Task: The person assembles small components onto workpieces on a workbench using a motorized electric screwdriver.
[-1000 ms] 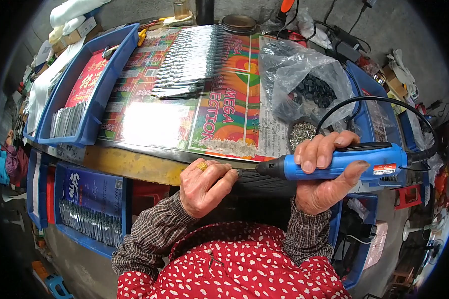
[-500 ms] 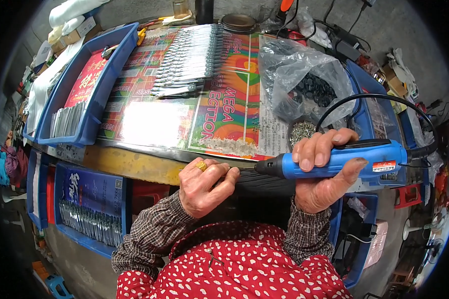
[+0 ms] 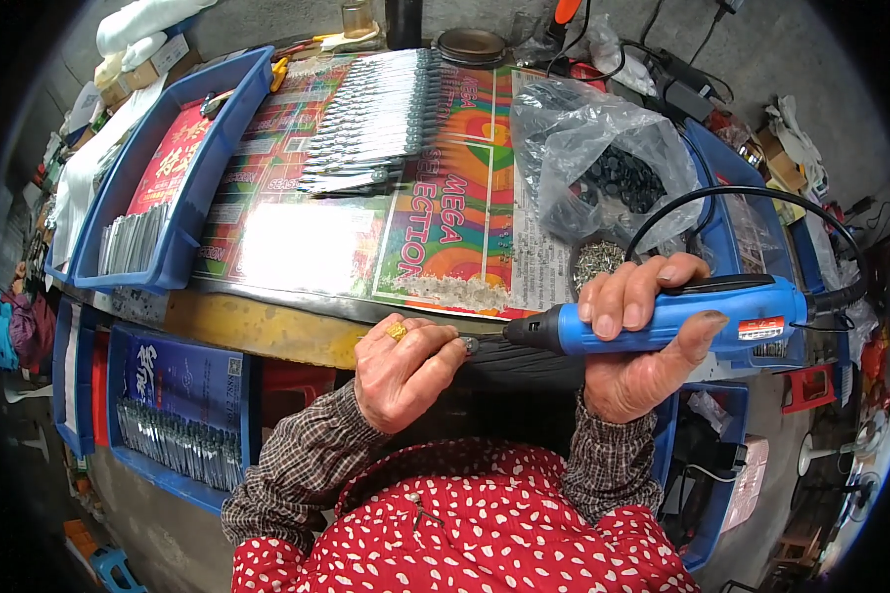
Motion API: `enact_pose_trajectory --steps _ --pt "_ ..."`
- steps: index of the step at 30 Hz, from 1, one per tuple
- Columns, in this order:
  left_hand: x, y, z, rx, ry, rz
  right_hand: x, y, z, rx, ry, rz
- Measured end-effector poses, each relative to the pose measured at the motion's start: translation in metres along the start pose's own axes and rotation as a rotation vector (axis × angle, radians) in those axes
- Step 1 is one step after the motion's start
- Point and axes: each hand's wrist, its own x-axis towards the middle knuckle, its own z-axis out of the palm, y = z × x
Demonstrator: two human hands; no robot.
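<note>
Blue power tool (image 3: 732,314) lies sideways, its nose aimed at the left hand (image 3: 402,374)

The right hand (image 3: 628,380) has its fingers wrapped over the blue power tool and its thumb along the side nearer the body. The tool's long axis runs nearly straight from right to left in front of the person, and its black nose (image 3: 536,332) tapers toward the left hand. The left fingers are curled closed and pinch a small grey piece (image 3: 471,345) that pokes out at the fingertips; it is too small to tell what it is. This piece sits just left of the tool's tip, almost in line with it and slightly nearer the body. The left hand holds it, yet the tool's tip is close by; whether the two touch cannot be made out.

Beyond the tool and to its left, a row of slim pale pieces (image 3: 378,124) lies on the table (image 3: 267,324). Directly beyond the tool are a clear plastic bag (image 3: 554,128) with dark round parts (image 3: 625,180) and a heap of tiny metal parts (image 3: 600,260). Well to the left of the tool stands a blue tray (image 3: 229,148), and a black cord (image 3: 752,195) loops from the tool's rear end
</note>
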Motion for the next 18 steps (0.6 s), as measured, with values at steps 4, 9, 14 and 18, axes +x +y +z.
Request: enact_pose_trajectory --steps 4,9,14,18 --pt "0.0019 -0.0001 -0.0004 0.003 -0.02 0.0 0.0002 -0.0002 -0.0022 0.021 -0.014 0.021" --pt "0.0043 -0.0008 -0.0024 0.052 -0.04 0.065 0.0005 0.0001 -0.0027 0.024 -0.011 0.013" --pt "0.0048 0.0001 -0.0024 0.075 -0.035 0.074 -0.0003 -0.0017 -0.0019 0.042 -0.007 -0.006" --pt "0.0038 0.0003 -0.0026 0.071 -0.027 0.06 -0.0012 -0.0007 -0.0018 0.046 -0.001 -0.001"
